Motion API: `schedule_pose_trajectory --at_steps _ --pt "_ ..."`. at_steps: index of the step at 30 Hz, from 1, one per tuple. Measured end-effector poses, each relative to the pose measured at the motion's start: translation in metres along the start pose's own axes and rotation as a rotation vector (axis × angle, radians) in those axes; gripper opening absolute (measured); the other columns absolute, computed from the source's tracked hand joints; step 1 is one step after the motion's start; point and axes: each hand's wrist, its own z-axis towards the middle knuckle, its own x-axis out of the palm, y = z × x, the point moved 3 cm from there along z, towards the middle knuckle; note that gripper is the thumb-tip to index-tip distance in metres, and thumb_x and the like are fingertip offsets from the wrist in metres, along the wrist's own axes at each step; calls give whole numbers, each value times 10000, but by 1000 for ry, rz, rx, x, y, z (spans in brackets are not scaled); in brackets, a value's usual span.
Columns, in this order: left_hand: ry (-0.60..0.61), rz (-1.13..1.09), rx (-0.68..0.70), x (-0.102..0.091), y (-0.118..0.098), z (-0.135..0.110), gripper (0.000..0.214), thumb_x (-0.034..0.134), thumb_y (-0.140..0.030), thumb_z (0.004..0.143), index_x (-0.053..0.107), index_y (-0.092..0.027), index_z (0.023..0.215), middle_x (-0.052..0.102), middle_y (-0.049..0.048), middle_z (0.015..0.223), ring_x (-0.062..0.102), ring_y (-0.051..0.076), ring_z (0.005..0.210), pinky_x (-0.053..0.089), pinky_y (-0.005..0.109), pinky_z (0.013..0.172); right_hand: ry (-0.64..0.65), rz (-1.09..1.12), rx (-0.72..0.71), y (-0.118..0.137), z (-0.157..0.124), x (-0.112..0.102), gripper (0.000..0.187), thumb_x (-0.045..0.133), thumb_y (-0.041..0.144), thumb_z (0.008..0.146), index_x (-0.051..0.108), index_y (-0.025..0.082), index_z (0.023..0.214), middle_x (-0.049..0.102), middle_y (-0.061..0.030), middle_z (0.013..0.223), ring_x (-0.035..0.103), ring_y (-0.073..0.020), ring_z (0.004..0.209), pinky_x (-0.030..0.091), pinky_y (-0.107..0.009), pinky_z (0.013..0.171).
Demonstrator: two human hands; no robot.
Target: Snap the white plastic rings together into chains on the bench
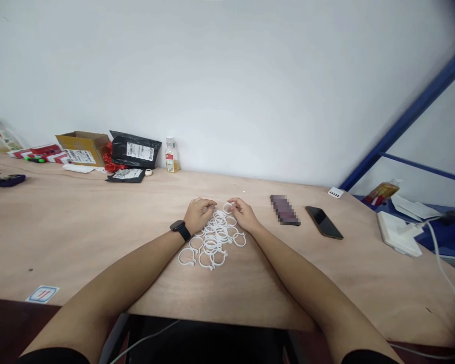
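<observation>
A loose pile of white plastic curtain rings (212, 245), each with a small tab, lies on the wooden table between my forearms. My right hand (244, 214) is at the pile's far right edge, thumb and fingers pinched on one raised white curtain ring (227, 208). Facing it, my left hand (198, 215) wears a black watch (181, 229) at the wrist and rests at the pile's far left side. Its fingers curl inward close together; whatever they may hold is hidden.
Two phones, one pixelated (285, 210) and one dark (323, 222), lie right of my hands. At the back left are an open cardboard box (84, 148), a black parcel bag (135, 150) and a bottle (172, 155). A white power strip (398, 233) sits far right.
</observation>
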Motion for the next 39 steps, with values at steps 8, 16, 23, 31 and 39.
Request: schedule_pose_trajectory --at_steps 8,16,23,31,39 --pt "28 9 37 0 -2 0 192 517 -81 722 670 -194 744 710 15 753 621 189 794 469 346 820 9 -105 25 0 0 0 242 570 320 822 642 191 1013 650 -4 807 573 -129 673 454 -237 629" --pt "41 18 85 1 -4 -1 199 482 -75 731 647 -184 709 681 23 713 596 181 751 462 333 783 -33 -92 23 -7 3 1 401 531 133 777 584 206 1168 685 -44 1000 645 -147 835 507 -262 720" --pt "35 2 88 0 -5 0 225 449 -75 753 618 -188 656 661 24 678 581 182 728 456 338 765 -32 18 27 -6 2 1 380 537 200 824 575 208 1202 685 -52 1005 652 -139 791 535 -277 728" --pt "71 49 13 0 -4 -1 197 459 -79 742 609 -190 804 684 36 810 600 202 822 453 361 822 -37 -90 11 5 1 -3 268 522 338 863 696 175 986 697 -25 790 615 -150 697 478 -258 665" --pt "176 114 3 9 3 -4 223 514 -129 766 669 -200 909 712 41 901 617 216 891 451 380 876 42 -116 38 3 0 0 266 511 210 812 694 177 1003 708 -15 778 634 -144 693 474 -250 674"
